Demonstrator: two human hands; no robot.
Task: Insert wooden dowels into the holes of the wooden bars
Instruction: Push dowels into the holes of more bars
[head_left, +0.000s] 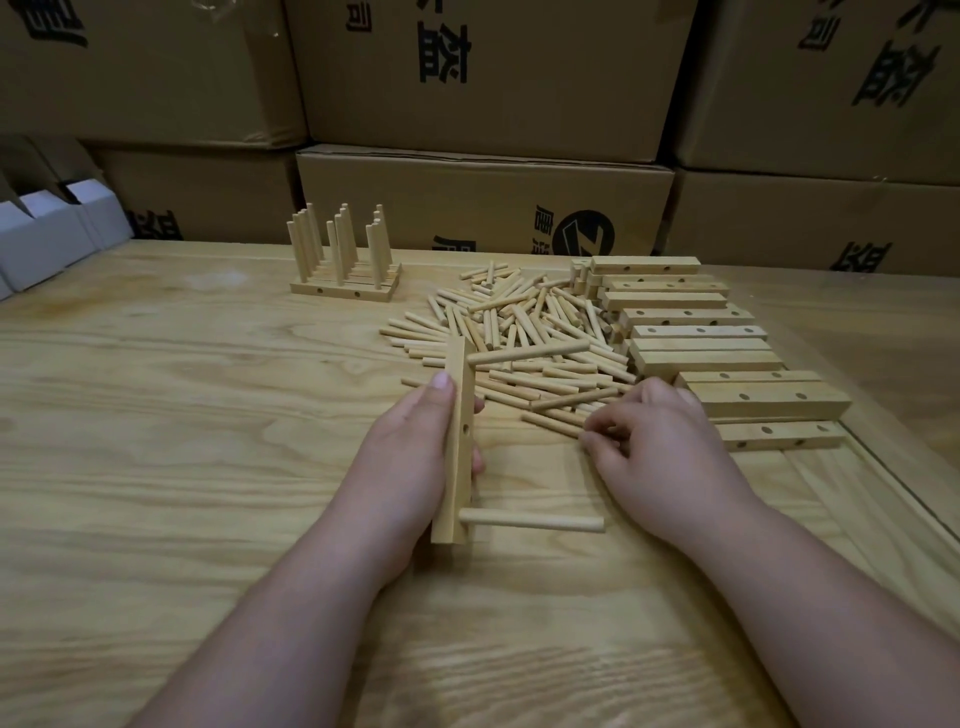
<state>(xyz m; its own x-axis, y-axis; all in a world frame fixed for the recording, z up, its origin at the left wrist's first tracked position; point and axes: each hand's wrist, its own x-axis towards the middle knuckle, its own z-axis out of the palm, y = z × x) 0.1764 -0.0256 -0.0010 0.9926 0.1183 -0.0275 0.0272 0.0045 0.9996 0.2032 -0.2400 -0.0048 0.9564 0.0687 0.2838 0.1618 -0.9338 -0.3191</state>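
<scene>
A stiff, light wooden bar (460, 441), two dowels already seated, was gripped mid-length by the left hand (410, 452) near the table's (156, 415) middle, while a rigid dowel seemed pinched from the pile (519, 332) by the curled right hand (649, 447).

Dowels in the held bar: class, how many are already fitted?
2. One dowel sticks out near the far end of the bar gripped by the left hand; the other near its close end. The middle hole is empty.
</scene>
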